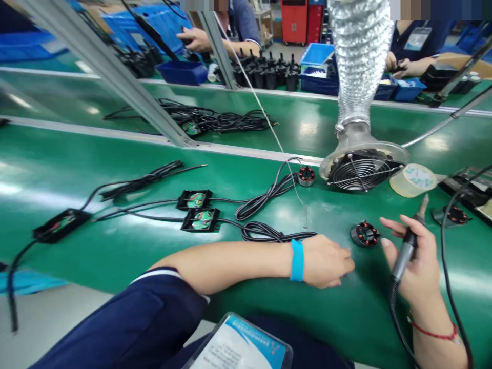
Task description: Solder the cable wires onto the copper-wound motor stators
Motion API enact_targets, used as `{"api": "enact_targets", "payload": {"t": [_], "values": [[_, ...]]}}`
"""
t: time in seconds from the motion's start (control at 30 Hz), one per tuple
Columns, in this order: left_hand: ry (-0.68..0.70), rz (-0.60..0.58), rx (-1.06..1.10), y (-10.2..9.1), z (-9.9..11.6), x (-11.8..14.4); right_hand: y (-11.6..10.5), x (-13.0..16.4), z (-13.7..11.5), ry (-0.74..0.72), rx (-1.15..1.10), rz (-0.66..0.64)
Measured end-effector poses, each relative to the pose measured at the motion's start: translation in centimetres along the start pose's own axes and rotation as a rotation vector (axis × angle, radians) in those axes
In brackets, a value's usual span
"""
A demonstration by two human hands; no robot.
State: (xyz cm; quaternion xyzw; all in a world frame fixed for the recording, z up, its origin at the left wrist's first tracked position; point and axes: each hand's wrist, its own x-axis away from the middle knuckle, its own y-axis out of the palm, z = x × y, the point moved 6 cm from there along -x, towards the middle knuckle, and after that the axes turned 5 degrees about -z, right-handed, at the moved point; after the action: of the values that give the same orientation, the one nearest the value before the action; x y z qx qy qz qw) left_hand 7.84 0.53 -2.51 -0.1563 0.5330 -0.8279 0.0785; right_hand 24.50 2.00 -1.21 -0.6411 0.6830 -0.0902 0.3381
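Observation:
My right hand (421, 261) is wrapped loosely round a soldering iron (405, 253), its tip pointing up and away and its cable running down past the wrist. Just left of those fingers a small round motor stator (365, 234) with copper-red windings lies on the green table (134, 261). My left hand (325, 261), with a blue wristband, rests palm down on the tabletop below the stator. Its fingers are curled together, and what they pinch, if anything, is too small to make out. Another stator (453, 214) is at the right, behind a cable.
A fume extractor fan (359, 171) hangs over the table on a foil duct (361, 61). Beside it stands a roll of tape (413, 179). Black boxes with circuit boards (200, 220) and coiled cables (265, 197) lie leftward, near a third stator (306, 176). Co-workers sit opposite.

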Motion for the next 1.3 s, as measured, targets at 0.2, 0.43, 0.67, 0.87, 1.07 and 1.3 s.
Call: {"api": "enact_targets", "payload": {"t": [0.2,0.43,0.67,0.87,1.07,1.3], "values": [[-0.077,0.022,0.164,-2.6,-0.9,0.8,-0.5,0.1,-0.4,-0.001,-0.013,0.143],[-0.264,0.251,0.943,-5.6,-4.3,2.8,1.2,0.6,-4.2,0.001,-0.327,0.186],[-0.198,0.251,1.179,-5.3,-4.4,3.1,3.7,1.3,-6.5,0.074,-0.523,0.078],[-0.163,0.205,1.256,-5.3,-3.7,3.3,3.9,1.6,-7.7,-0.03,-0.481,0.059],[-0.046,0.147,1.502,-4.7,-3.1,3.0,3.9,1.6,-7.9,-0.067,-0.585,0.021],[0.019,0.06,1.57,-4.5,-2.7,3.0,4.4,1.5,-7.6,-0.031,-0.728,-0.086]]}}
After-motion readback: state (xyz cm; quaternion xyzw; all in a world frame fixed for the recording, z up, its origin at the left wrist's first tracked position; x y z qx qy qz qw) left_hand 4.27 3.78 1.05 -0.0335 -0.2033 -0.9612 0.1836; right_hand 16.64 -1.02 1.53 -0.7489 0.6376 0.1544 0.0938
